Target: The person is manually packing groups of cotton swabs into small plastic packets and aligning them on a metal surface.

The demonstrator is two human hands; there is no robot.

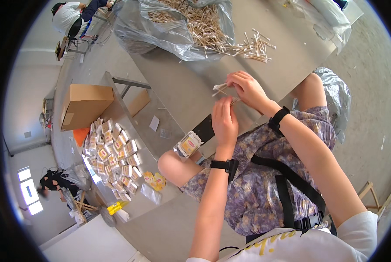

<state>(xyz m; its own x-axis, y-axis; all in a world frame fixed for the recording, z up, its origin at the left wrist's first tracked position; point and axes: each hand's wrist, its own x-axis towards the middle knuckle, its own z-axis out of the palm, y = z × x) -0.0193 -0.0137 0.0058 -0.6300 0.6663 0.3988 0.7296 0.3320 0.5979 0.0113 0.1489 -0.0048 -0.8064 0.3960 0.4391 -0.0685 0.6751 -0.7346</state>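
Note:
Several wooden cotton swabs (219,90) stick out to the left from the pinched fingers of my right hand (249,91), above the near edge of the metal table (195,83). My left hand (225,121) is just below and to the left, its fingers curled together. White swab tips show beside its fingertips, between the two hands; its palm side is hidden. Left of that hand, a flat black piece (204,129) lies at the table's edge. A small clear pack of swabs with a yellow and white label (189,143) sits at its end, above my knee.
A grey plastic bag (138,32) full of loose swabs lies open at the far side, with more swabs (258,46) spilled beside it. At left, a lower table bears many filled packs (112,155), a cardboard box (88,105) and yellow labels (155,180). A person (75,19) sits far left.

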